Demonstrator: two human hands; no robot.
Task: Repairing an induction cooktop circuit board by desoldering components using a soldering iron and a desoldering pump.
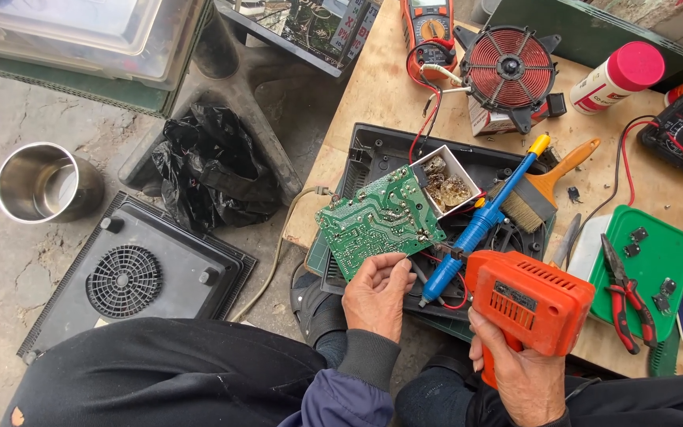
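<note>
Two hands at work over a cluttered wooden surface [373,95]. Left hand [375,294]: grip clenched on the lower edge of a green circuit board [379,224], solder side up, tilted above an opened black appliance housing [373,154]. Right hand [520,378]: grip clenched around the handle of an orange soldering gun [530,300], its tip just beside the board's lower right corner. Blue desoldering pump [480,225] with yellow cap: lying diagonally across the housing, between board and gun. Small white box [444,180] of brownish lumps: touching the board's upper right corner. Wooden-handled brush [543,188]: beside the pump. Copper induction coil [510,69], red-capped white spray can [618,79] and orange multimeter [428,28]: far edge of the surface. Green tray [650,245]: right side, holding red-handled pliers [626,296] and small parts. Floor, left: steel cup [45,183], black plastic bag [211,166], overturned black appliance base [136,277] with round vent.
</note>
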